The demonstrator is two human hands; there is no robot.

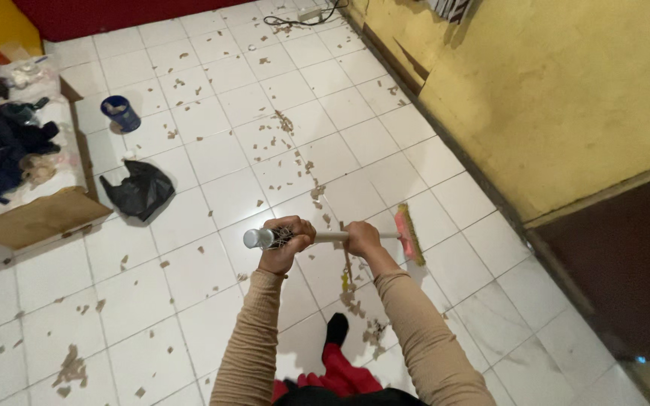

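Observation:
A broom with a pale handle (325,236) and a pink head with straw-coloured bristles (411,234) is held low over the white tiled floor (212,150). My left hand (287,239) grips the handle near its silver end cap (252,238). My right hand (361,237) grips the handle further along, closer to the head. Both arms wear tan long sleeves. Brown paper scraps (289,124) lie scattered over the tiles, with a small pile near my foot (374,331).
A yellow wall (566,83) with a dark skirting runs along the right. A black plastic bag (141,189) and a blue tin (120,113) sit on the floor at left. A cardboard sheet (35,218) with dark clothes lies far left. A cable (302,16) lies at the back.

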